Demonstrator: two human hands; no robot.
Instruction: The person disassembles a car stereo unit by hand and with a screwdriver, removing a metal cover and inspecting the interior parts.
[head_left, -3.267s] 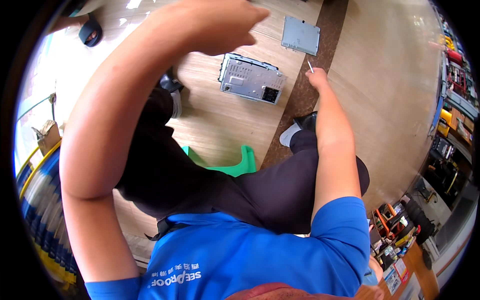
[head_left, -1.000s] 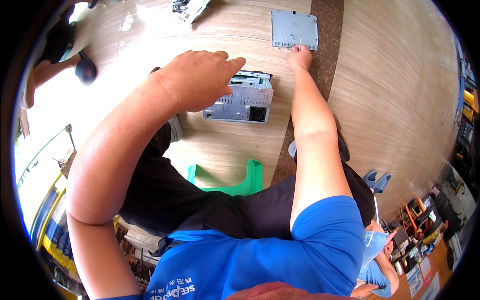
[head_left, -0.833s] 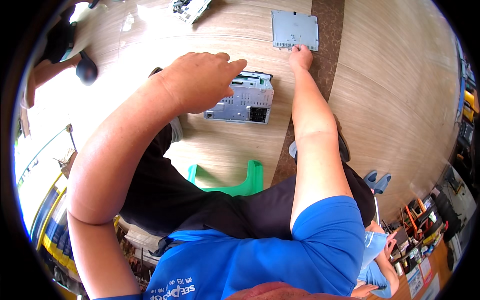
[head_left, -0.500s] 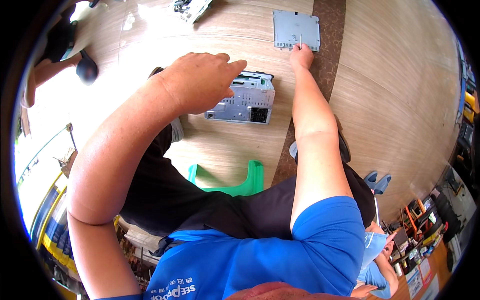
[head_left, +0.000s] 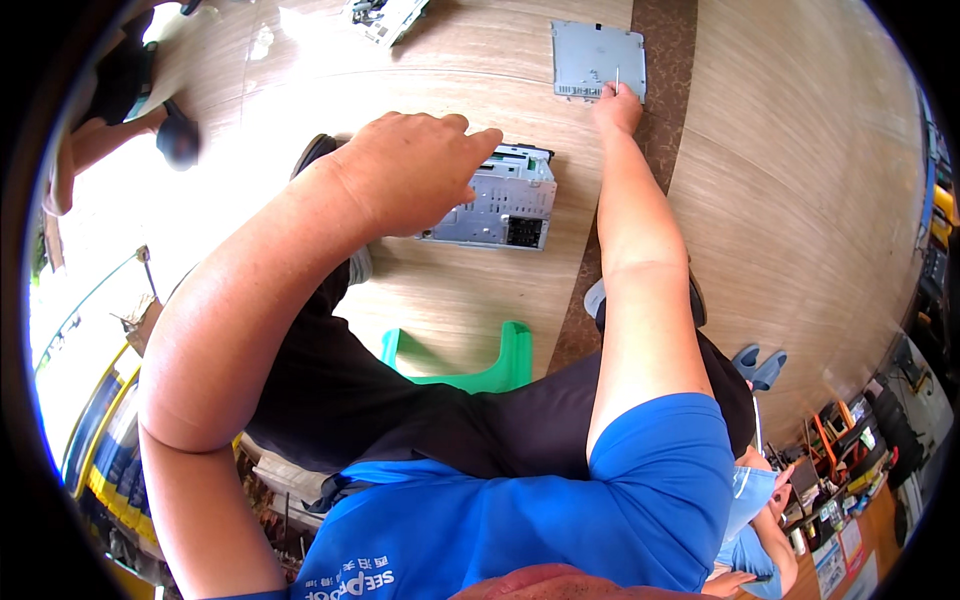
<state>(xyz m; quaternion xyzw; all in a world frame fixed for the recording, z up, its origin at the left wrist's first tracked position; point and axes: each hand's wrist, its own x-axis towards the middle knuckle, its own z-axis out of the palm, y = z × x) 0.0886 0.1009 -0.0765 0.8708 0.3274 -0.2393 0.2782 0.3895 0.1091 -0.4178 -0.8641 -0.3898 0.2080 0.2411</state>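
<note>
A silver metal car stereo unit [head_left: 490, 212] sits on the floor ahead of me, a black connector socket in its near side. Over its left part reaches my left hand [head_left: 420, 170], fingers apart and thumb lowered. It hides that end of the unit, and whether it touches the metal I cannot tell. My right hand [head_left: 618, 110] is closed round a screwdriver, whose thin pale shaft [head_left: 617, 74] points away from me. The handle is hidden in the fist. Beneath the shaft lies a flat grey metal cover plate [head_left: 590, 55] with small specks near its front edge.
Another metal part [head_left: 385, 18] lies at the far left. A green plastic stool [head_left: 480, 380] is between my legs. Blue slippers [head_left: 757, 367] rest at the right, near a cluttered tool area [head_left: 840, 450] and a seated person [head_left: 755, 540]. Another person's leg [head_left: 110, 145] shows at upper left.
My right hand and the screwdriver have shifted slightly right across the cover plate. The left hand keeps its place over the stereo unit. The whole view has drifted a little.
</note>
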